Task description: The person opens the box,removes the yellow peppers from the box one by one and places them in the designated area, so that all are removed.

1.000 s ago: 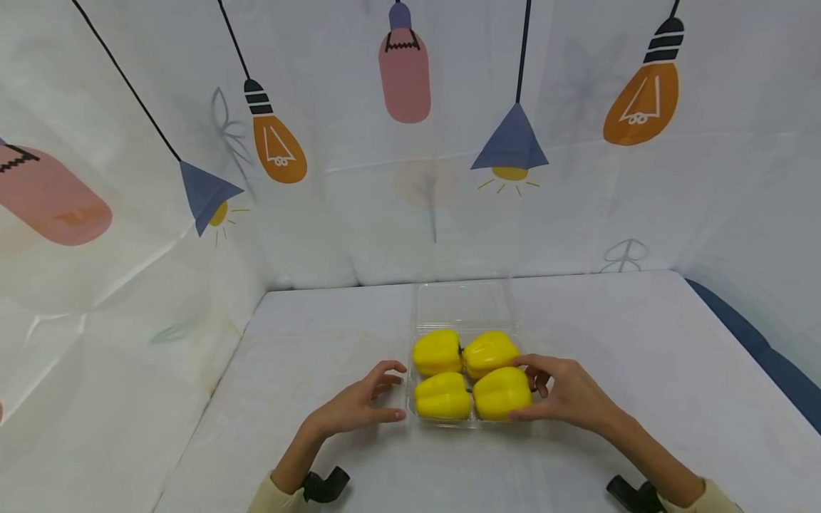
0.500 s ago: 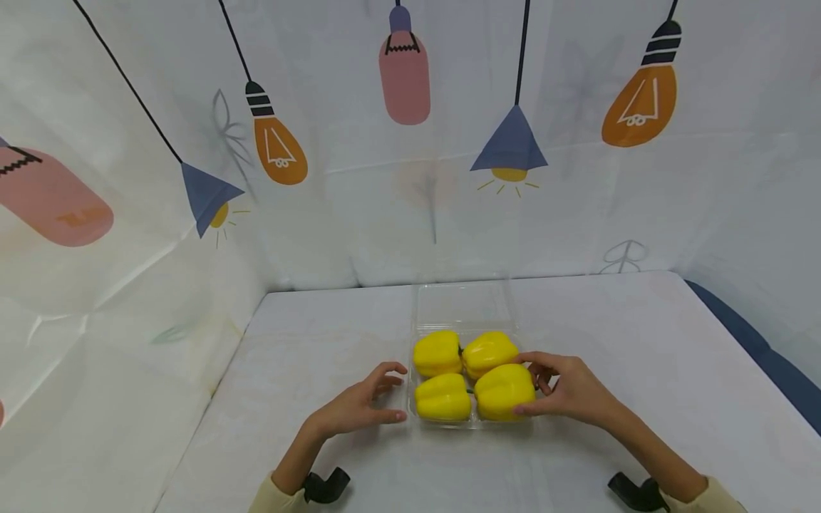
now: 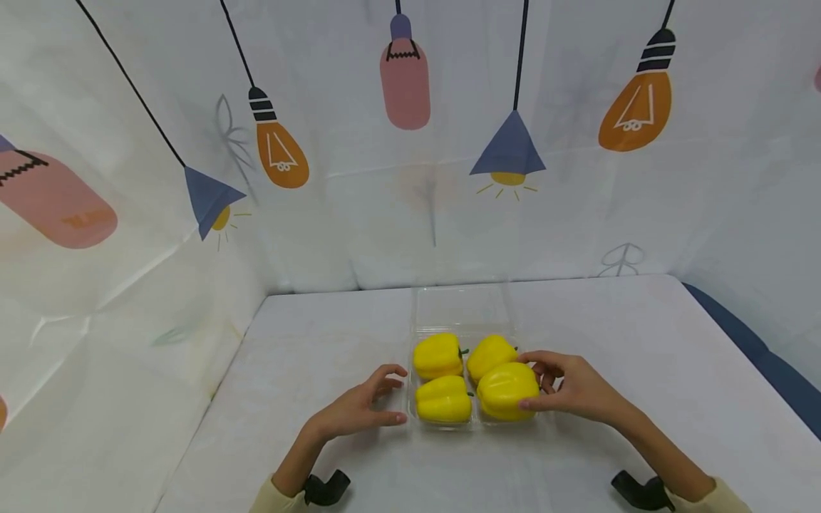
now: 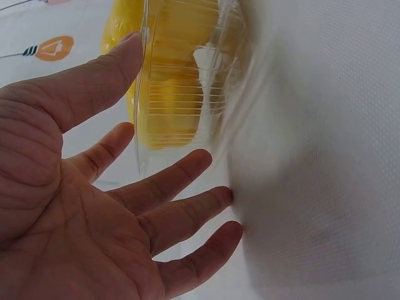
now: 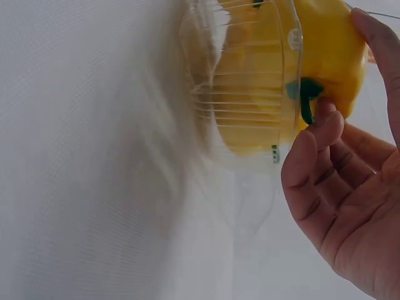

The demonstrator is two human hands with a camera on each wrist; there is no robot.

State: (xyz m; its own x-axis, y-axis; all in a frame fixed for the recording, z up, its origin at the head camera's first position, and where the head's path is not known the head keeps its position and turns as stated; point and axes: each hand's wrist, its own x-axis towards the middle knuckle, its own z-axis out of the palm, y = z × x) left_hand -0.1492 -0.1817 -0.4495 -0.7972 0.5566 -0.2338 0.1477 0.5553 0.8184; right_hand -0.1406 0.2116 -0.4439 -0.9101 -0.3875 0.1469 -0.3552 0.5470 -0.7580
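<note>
A clear plastic clamshell box (image 3: 463, 308) lies on the table with its lid folded back and several yellow bell peppers in it. At the near right, my right hand (image 3: 574, 388) holds a yellow bell pepper (image 3: 508, 390) between thumb and fingers. In the right wrist view its green stem (image 5: 309, 94) pokes out by my fingertips, and it rides partly above the box rim. My left hand (image 3: 359, 406) is spread at the box's left side, holding nothing. Its thumb (image 4: 109, 72) is at the rim in the left wrist view; whether it touches, I cannot tell.
Two yellow peppers sit in the box's left half, a far one (image 3: 437, 355) and a near one (image 3: 443, 400). Another pepper (image 3: 490, 355) is at the far right. A white table (image 3: 321, 328) surrounds the box, with a printed white curtain (image 3: 359, 228) behind it.
My right hand has shifted slightly to the right, and the near right pepper has moved that way with it. The far right pepper has turned a little. My left hand is nearly still.
</note>
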